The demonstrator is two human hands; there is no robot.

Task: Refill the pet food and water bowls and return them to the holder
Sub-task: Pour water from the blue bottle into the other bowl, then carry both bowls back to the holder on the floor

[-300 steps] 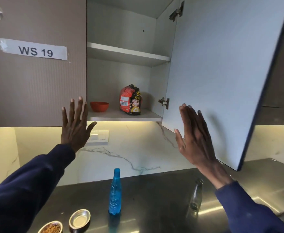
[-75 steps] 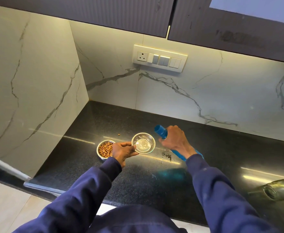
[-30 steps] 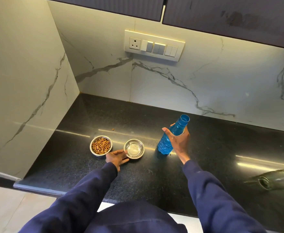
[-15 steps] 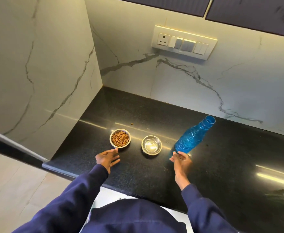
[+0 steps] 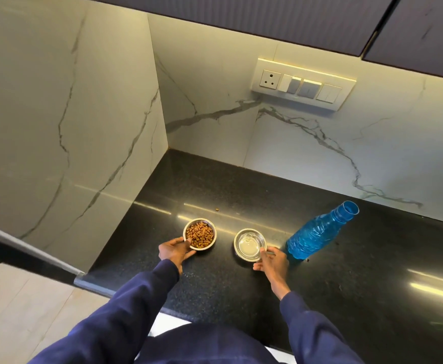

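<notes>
Two small steel bowls stand side by side on the black countertop (image 5: 241, 185). The food bowl (image 5: 199, 234) on the left is full of brown kibble. My left hand (image 5: 176, 251) grips its near rim, thumb over the edge. The water bowl (image 5: 249, 244) on the right holds clear water. My right hand (image 5: 270, 261) pinches its near right rim. An uncapped blue plastic bottle (image 5: 320, 230) stands just right of the water bowl, free of my hands. No holder is in view.
One loose kibble (image 5: 217, 209) lies behind the bowls. Marble walls close off the left side and back, with a switch panel (image 5: 302, 84) on the back wall. Dark upper cabinets hang overhead. The counter's front edge (image 5: 97, 282) runs past my left sleeve.
My right hand let go of the blue bottle, which now stands alone, and moved left to the water bowl. My left hand reached forward and took hold of the food bowl.
</notes>
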